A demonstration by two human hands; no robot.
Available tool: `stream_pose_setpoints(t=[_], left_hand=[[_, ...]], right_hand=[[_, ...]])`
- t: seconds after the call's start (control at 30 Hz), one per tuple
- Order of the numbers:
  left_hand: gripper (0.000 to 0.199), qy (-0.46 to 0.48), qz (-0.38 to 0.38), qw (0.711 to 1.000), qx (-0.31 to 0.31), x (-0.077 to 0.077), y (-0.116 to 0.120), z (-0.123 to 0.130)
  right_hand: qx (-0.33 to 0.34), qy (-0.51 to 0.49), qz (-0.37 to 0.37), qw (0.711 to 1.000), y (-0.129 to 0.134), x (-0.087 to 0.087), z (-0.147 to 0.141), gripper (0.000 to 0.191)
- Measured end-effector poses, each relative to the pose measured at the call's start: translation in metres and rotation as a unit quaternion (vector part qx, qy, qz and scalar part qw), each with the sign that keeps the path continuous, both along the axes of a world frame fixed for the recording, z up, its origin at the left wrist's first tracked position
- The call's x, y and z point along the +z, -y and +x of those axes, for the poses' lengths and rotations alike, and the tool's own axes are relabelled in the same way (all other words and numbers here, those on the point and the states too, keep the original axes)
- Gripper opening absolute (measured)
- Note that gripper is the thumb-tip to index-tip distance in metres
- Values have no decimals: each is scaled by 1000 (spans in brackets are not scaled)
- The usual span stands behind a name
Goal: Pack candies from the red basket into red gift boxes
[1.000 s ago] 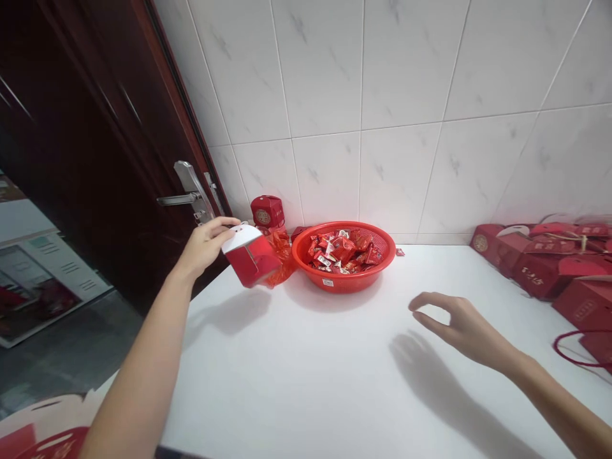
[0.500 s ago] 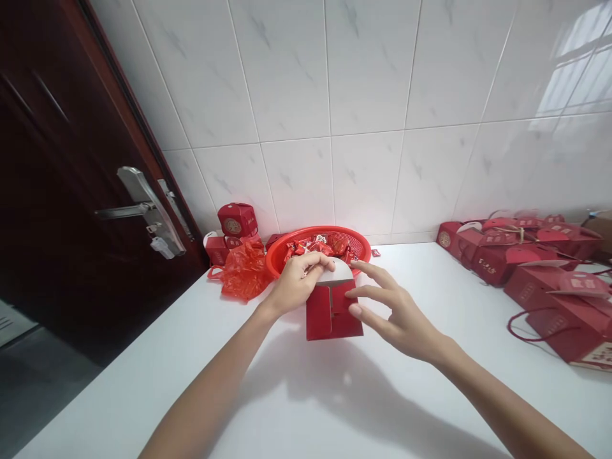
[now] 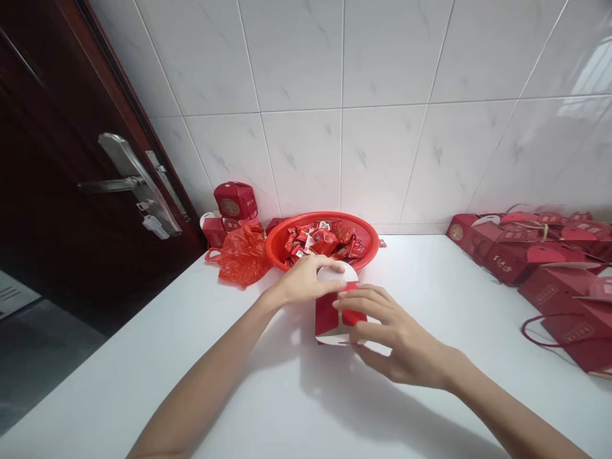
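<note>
A small red paper gift box (image 3: 326,313) with white inner flaps is between my two hands, in front of the basket. My left hand (image 3: 303,280) pinches its far left side, the thumb and forefinger reaching over the rounded white flap. On the near right side, the curved fingers of my right hand (image 3: 394,331) grip the box, some lying across its red panels. Part of the near white flap is hidden behind those fingers. Just beyond the box, a red plastic basket (image 3: 271,245) holds several red-wrapped candies (image 3: 327,242).
A crumpled red plastic bag (image 3: 243,255) lies left of the basket, before stacked red boxes (image 3: 235,201). Several larger red boxes with cord handles (image 3: 564,306) line the right side of the white table (image 3: 268,401). A dark door (image 3: 57,191) with a lever handle stands at left.
The box has come slightly nearer, and white flaps now show at its near end. My right hand has moved from hovering with spread fingers to closing over its right side. The view has tilted down.
</note>
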State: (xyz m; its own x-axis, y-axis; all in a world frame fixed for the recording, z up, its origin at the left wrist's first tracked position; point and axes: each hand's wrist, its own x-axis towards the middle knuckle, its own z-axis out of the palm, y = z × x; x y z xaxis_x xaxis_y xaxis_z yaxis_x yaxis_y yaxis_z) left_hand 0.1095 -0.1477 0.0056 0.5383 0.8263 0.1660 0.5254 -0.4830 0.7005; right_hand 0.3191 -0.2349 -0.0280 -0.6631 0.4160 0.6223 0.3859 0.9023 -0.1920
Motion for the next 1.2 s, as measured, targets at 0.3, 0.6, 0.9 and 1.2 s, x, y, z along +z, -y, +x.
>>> stream_pose_setpoints(t=[0.3,0.6,0.9,1.2], left_hand=[[47,-165,24,986,-19,10,21,-5],[44,-165,57,982,-77,10,23,-1],[23,-211,-43,968,-132,30,17,-26],[58,-267,-96,949,-138,29,15,-43]], right_hand=[[-9,0,-103,995,-11,-6,-8,30],[-8,50,-113,992,-10,-1,-11,7],[-15,100,-54,993,-10,2,-15,14],[-180,143,23,973,-20,6,8,42]])
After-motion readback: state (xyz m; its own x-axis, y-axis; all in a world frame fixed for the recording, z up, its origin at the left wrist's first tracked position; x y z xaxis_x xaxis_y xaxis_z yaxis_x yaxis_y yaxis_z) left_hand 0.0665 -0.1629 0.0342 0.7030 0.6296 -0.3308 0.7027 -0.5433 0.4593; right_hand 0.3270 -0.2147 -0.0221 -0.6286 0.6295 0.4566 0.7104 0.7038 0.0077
